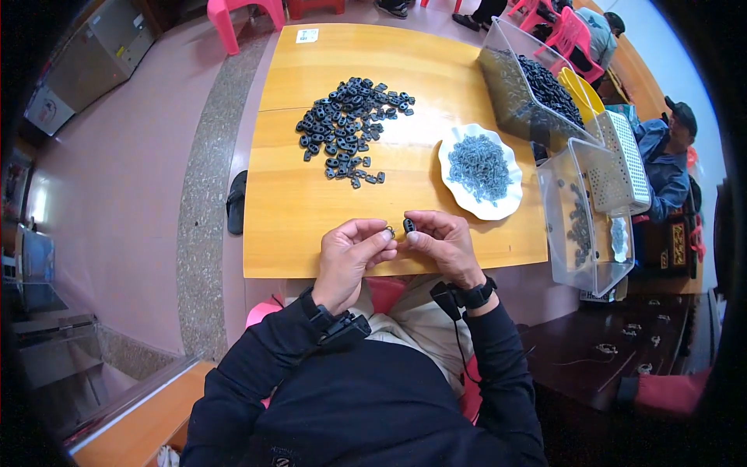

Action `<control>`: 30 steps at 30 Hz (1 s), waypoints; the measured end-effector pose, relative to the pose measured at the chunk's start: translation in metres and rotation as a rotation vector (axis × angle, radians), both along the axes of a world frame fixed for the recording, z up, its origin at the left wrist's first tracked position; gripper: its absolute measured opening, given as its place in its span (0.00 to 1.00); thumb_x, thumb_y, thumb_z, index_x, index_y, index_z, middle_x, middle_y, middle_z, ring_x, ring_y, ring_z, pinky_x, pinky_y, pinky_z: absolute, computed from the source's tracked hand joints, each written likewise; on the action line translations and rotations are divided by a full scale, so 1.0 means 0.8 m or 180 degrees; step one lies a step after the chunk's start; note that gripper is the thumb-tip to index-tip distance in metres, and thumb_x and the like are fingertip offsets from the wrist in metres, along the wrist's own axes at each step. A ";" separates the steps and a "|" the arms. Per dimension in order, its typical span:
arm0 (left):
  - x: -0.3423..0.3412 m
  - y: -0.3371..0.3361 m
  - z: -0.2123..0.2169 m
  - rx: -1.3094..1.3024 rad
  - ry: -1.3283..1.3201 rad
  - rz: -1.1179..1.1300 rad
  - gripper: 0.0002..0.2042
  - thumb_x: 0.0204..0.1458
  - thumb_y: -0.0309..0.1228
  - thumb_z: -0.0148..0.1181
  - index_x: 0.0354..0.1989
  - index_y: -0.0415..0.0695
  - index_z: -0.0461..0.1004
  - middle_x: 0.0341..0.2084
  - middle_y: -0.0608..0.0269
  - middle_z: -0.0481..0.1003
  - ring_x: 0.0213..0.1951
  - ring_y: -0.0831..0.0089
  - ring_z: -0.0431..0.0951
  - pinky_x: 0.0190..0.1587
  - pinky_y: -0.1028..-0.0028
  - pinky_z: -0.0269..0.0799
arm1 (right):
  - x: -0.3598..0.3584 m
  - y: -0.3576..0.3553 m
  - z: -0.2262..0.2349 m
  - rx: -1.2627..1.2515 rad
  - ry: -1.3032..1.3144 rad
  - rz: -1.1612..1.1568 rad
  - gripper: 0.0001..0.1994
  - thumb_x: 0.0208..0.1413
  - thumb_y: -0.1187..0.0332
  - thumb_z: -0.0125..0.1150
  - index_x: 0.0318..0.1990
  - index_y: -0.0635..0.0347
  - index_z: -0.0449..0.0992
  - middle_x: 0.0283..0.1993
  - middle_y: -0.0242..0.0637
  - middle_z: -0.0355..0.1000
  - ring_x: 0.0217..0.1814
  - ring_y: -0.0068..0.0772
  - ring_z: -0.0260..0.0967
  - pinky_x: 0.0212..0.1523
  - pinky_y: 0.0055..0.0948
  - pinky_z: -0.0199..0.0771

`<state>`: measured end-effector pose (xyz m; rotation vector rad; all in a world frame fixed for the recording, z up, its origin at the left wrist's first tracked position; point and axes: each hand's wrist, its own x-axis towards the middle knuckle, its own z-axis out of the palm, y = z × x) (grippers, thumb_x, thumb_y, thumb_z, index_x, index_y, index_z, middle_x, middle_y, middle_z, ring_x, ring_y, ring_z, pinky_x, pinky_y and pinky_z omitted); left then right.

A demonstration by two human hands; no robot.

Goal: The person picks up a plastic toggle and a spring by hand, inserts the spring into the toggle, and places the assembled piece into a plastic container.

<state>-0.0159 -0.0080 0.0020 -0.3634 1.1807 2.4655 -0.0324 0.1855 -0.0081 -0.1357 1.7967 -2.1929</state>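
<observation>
Near the table's front edge, my left hand [354, 253] pinches a small metallic piece [391, 231] between thumb and forefinger; its exact shape is too small to tell. Close beside it, my right hand [443, 243] holds a black two-hole cord lock [409, 226] upright between thumb and fingers. The two pieces are only a short gap apart. Farther back lies a loose pile of similar black cord locks [342, 117]. To its right, a white scalloped plate [452, 194] bears a heap of small grey spring-like pieces [481, 167].
Off the table's right side stand a clear bin [498, 93] of black pieces, a white perforated basket [622, 159], a yellow container [580, 92] and another clear bin [564, 257] with scattered black parts. A person [669, 156] sits beyond them. A sticker [307, 36] marks the table's far left.
</observation>
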 end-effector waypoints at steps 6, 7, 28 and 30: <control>0.002 0.000 -0.001 0.0071 0.0025 -0.0156 0.12 0.54 0.21 0.56 0.47 0.33 0.70 0.35 0.58 0.76 0.34 0.74 0.78 0.39 0.77 0.78 | 0.001 0.001 0.001 -0.0075 -0.0058 -0.0028 0.15 0.55 0.79 0.59 0.51 0.69 0.72 0.40 0.36 0.74 0.39 0.24 0.74 0.42 0.23 0.77; 0.004 0.001 0.002 0.0089 0.0069 -0.0277 0.15 0.55 0.21 0.56 0.50 0.32 0.68 0.35 0.59 0.75 0.34 0.75 0.78 0.39 0.77 0.78 | 0.002 0.001 0.002 -0.0075 -0.0059 -0.0029 0.15 0.55 0.79 0.59 0.51 0.69 0.72 0.40 0.36 0.74 0.39 0.24 0.74 0.42 0.23 0.77; 0.013 0.006 0.003 0.0269 0.0438 -0.1046 0.31 0.58 0.22 0.51 0.67 0.31 0.43 0.39 0.62 0.70 0.38 0.78 0.74 0.42 0.78 0.75 | 0.005 -0.014 -0.014 0.1207 0.1455 -0.0650 0.14 0.48 0.79 0.64 0.44 0.68 0.76 0.31 0.36 0.73 0.30 0.21 0.69 0.30 0.18 0.69; 0.013 0.006 0.002 0.0261 0.0435 -0.1045 0.31 0.58 0.22 0.52 0.67 0.31 0.44 0.38 0.63 0.70 0.38 0.78 0.74 0.42 0.78 0.75 | 0.005 -0.014 -0.009 0.1379 0.1665 -0.0619 0.14 0.48 0.79 0.64 0.45 0.67 0.77 0.31 0.36 0.73 0.30 0.22 0.70 0.31 0.18 0.69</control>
